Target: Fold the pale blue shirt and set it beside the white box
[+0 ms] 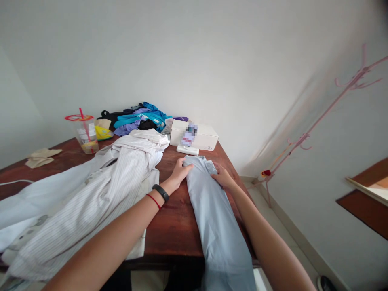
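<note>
A light blue shirt (214, 214), folded into a long narrow strip, lies on the brown wooden table (169, 226) and hangs over its near edge. My left hand (179, 172) grips the far left corner of the strip near the collar. My right hand (222, 176) pinches the far right edge of the same shirt. A black band and a red string circle my left wrist.
A heap of white striped shirts (91, 198) covers the table's left half. Behind stand a white box (194, 136), a white remote (187, 150), a pile of blue and purple clothes (141, 118), a plastic cup with a red straw (84, 133) and crumpled paper (41, 157). A pink coat rack (318, 121) leans at the right wall.
</note>
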Available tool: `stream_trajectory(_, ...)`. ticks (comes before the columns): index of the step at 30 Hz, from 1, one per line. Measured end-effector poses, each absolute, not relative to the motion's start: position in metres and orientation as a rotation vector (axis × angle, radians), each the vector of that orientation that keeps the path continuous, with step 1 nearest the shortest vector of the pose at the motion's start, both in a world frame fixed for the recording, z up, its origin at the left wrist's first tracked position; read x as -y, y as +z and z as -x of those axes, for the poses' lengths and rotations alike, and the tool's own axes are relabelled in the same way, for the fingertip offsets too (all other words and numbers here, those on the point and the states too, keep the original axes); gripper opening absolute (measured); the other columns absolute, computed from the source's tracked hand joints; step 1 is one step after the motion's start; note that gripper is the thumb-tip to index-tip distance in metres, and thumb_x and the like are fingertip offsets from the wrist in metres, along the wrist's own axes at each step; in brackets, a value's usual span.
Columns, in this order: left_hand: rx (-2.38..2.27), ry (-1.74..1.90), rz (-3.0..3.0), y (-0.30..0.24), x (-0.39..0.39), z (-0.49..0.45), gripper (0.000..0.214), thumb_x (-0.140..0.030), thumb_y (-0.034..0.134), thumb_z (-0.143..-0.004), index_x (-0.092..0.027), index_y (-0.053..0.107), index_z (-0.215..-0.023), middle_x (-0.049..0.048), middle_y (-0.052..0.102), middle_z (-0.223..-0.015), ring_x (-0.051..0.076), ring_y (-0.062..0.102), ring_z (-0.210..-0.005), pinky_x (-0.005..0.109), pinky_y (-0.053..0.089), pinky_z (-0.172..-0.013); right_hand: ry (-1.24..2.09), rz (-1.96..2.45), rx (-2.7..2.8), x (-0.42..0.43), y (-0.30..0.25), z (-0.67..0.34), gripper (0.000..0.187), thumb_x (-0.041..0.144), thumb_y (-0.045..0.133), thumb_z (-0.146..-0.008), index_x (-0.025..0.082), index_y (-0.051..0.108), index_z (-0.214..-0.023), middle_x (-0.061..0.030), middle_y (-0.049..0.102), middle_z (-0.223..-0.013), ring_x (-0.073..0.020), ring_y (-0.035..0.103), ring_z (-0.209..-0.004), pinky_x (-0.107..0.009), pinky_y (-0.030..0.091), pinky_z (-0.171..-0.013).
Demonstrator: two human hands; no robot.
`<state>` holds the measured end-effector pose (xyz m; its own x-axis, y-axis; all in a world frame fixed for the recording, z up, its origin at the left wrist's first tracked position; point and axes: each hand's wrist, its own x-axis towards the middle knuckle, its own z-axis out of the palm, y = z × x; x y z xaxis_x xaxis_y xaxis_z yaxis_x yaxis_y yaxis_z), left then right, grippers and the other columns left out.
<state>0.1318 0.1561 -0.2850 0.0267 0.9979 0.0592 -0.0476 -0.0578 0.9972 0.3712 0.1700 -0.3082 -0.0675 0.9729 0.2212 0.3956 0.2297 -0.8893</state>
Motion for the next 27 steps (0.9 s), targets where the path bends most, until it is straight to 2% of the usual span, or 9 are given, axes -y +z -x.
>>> stream_trajectory(5,-0.975,1.197,-1.089,-0.273,-0.15,-0.126,0.043,-0.028,0.066,-0.085,-0.021,0.056,-0.126,0.0144,0.052,-0.147,0.027,0.054,-0.129,0.042,0.048,-0.1,0.887,1.31,1.356,-0.179,-0.313,-0.386,0.066,0.011,0.065,-0.065,0.02,0.062,-0.13,-0.0053,0.077,-0.109,-0.0228,0.073,-0.094,-0.033,0.059,-0.08)
stream_trajectory(8,-0.977,1.193,-1.296,-0.275,-0.147,-0.13,0.039,-0.028,0.067,-0.085,-0.019,0.06,-0.123,0.015,0.054,-0.144,0.029,0.057,-0.126,0.044,0.049,-0.101,0.763,1.408,1.196,-0.186,-0.311,-0.407,0.069,0.01,0.062,-0.064,0.016,0.06,-0.133,-0.0059,0.078,-0.099,-0.0211,0.073,-0.081,-0.029,0.059,-0.07)
stream_trajectory(11,-0.893,1.181,-1.691,-0.281,-0.138,-0.139,0.036,-0.023,0.067,-0.084,-0.018,0.063,-0.12,0.0148,0.059,-0.138,0.029,0.057,-0.128,0.046,0.045,-0.109,0.565,1.56,1.109,-0.193,-0.313,-0.432,0.066,0.012,0.063,-0.065,0.012,0.062,-0.131,-0.0072,0.078,-0.092,-0.0221,0.073,-0.077,-0.028,0.057,-0.067)
stream_trajectory(15,-0.8,1.105,-2.323,-0.284,-0.112,-0.15,0.04,-0.021,0.07,-0.081,-0.019,0.066,-0.121,0.0162,0.045,-0.153,0.034,0.04,-0.144,0.051,0.031,-0.12,0.407,1.686,1.068,-0.199,-0.323,-0.454,0.061,0.016,0.063,-0.066,0.013,0.064,-0.127,-0.0087,0.078,-0.093,-0.0271,0.073,-0.088,-0.034,0.057,-0.076)
stream_trajectory(18,-0.598,0.875,-2.61,-0.281,-0.092,-0.155,0.051,-0.028,0.073,-0.081,-0.019,0.063,-0.13,0.0174,0.04,-0.157,0.037,0.035,-0.147,0.052,0.031,-0.12,0.309,1.758,1.07,-0.205,-0.33,-0.459,0.059,0.016,0.061,-0.066,0.016,0.066,-0.125,-0.0096,0.077,-0.101,-0.0303,0.07,-0.101,-0.038,0.054,-0.089)
stream_trajectory(22,-0.355,0.621,-2.765,-0.273,-0.071,-0.162,0.065,-0.039,0.072,-0.082,-0.02,0.055,-0.142,0.0159,0.034,-0.161,0.036,0.029,-0.15,0.051,0.029,-0.121,0.238,1.842,1.063,-0.217,-0.332,-0.458,0.058,0.014,0.057,-0.068,0.014,0.066,-0.125,-0.0142,0.073,-0.117,-0.0324,0.066,-0.113,-0.041,0.048,-0.101)
stream_trajectory(27,-0.188,0.36,-2.87,-0.264,-0.041,-0.162,0.071,-0.04,0.068,-0.082,-0.025,0.048,-0.148,0.0117,0.03,-0.164,0.038,0.022,-0.152,0.059,0.026,-0.119,0.221,1.918,1.066,-0.233,-0.329,-0.457,0.058,0.015,0.054,-0.071,0.01,0.062,-0.128,-0.018,0.069,-0.124,-0.0338,0.063,-0.118,-0.042,0.046,-0.102)
